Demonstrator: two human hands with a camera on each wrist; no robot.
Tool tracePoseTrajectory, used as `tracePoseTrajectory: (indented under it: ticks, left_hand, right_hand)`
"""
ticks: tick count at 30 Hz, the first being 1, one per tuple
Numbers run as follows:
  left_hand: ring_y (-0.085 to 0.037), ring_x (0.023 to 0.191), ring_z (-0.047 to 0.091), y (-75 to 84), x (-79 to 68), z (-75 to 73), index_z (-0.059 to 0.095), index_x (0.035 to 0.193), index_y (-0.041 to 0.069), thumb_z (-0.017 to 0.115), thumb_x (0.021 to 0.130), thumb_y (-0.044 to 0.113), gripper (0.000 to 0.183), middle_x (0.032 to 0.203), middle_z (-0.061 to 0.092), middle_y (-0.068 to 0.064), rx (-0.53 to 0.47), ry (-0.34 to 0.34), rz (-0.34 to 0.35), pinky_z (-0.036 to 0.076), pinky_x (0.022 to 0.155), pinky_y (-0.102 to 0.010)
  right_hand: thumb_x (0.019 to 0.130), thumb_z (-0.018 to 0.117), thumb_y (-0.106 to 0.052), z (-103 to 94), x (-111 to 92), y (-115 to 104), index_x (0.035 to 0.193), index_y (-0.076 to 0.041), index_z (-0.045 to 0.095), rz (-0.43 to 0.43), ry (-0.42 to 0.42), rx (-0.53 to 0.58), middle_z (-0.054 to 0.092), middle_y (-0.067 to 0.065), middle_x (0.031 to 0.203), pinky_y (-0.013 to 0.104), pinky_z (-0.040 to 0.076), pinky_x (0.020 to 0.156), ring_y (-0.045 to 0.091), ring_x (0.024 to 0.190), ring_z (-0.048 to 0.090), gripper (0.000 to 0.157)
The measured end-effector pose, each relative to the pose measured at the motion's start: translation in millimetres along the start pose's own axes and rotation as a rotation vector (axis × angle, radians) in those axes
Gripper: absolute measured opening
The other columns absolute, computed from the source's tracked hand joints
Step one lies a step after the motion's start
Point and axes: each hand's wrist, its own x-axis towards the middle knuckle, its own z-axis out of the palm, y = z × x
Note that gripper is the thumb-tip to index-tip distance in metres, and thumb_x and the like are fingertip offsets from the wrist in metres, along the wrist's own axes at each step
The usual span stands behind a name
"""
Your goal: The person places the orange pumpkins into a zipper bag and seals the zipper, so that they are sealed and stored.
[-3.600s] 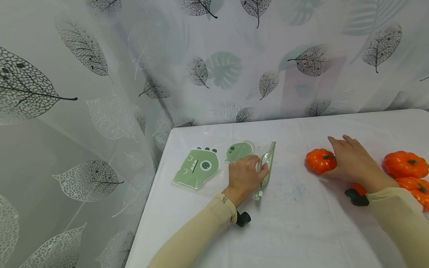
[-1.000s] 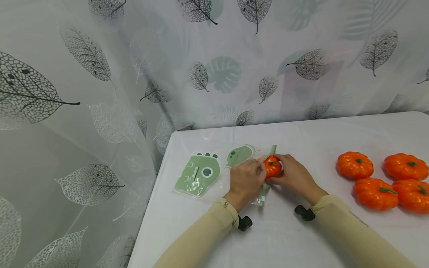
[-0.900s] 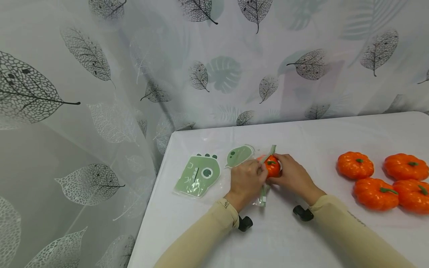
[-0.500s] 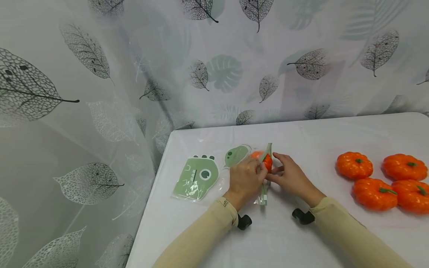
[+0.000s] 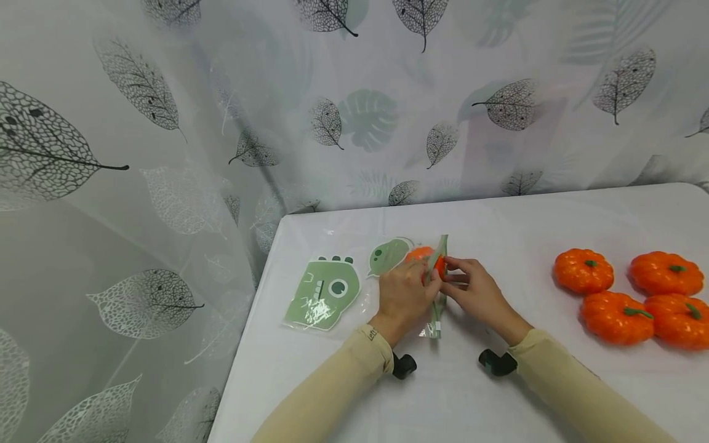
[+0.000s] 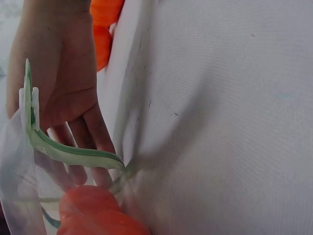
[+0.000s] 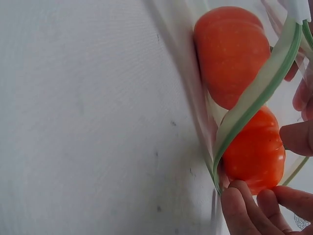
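In the head view, my left hand [image 5: 403,292] pinches the green-edged mouth of a clear zip bag [image 5: 318,295] printed with a green monster. An orange toy pumpkin [image 7: 257,152] is at the bag's mouth, partly inside. Fingertips of my right hand [image 5: 479,295] press against this pumpkin from the right. The right wrist view shows a second orange pumpkin [image 7: 232,54] behind the bag's edge, nearer the white slider [image 7: 297,10]. Through the clear plastic in the left wrist view, my right fingers [image 6: 100,132] look nearly straight. The bag's edge partly covers both pumpkins.
Several orange pumpkins [image 5: 617,318] sit together at the right on the white-covered table [image 5: 498,227]. A leaf-printed curtain [image 5: 354,92] hangs behind and to the left. Small dark cameras [image 5: 497,363] are worn under both wrists.
My right hand brought one pumpkin left from the right side to the bag. Over the last second that pumpkin has moved farther into the bag's mouth, while my left hand keeps holding the edge.
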Motion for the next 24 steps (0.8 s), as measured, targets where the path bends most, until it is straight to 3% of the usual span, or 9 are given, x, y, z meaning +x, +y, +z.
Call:
tracePoseTrajectory:
  ticks: [6,15,24]
  left_hand:
    - [-0.007,0.052,0.058,0.7,0.3,0.7,0.073,0.074,0.014,0.076,0.083,0.021,0.012,0.063,0.065,0.006,0.004,-0.009,-0.010,0.034,0.044,-0.016]
    - [-0.006,0.052,0.060,1.3,2.6,1.0,0.075,0.073,0.015,0.077,0.081,0.019,0.010,0.063,0.066,0.006,-0.004,0.009,-0.029,0.036,0.044,-0.018]
    - [-0.006,0.056,0.064,1.2,2.3,0.9,0.076,0.075,0.015,0.075,0.083,0.019,0.008,0.070,0.070,0.007,0.013,0.002,-0.025,0.041,0.048,-0.017]
  right_hand:
    - [0.097,0.068,-0.012,3.5,0.8,0.3,0.147,0.009,0.042,-0.024,-0.002,0.018,0.050,0.026,0.129,0.051,0.052,0.092,0.045,0.118,0.061,0.061]
    - [0.102,0.058,-0.009,3.0,1.2,-0.3,0.150,0.007,0.040,-0.068,-0.064,0.068,0.044,0.025,0.150,0.053,0.048,0.097,0.044,0.127,0.055,0.053]
    - [0.105,0.054,-0.016,3.3,0.7,0.2,0.148,0.006,0.044,-0.098,-0.093,0.041,0.051,0.023,0.145,0.055,0.042,0.104,0.039,0.134,0.049,0.049]
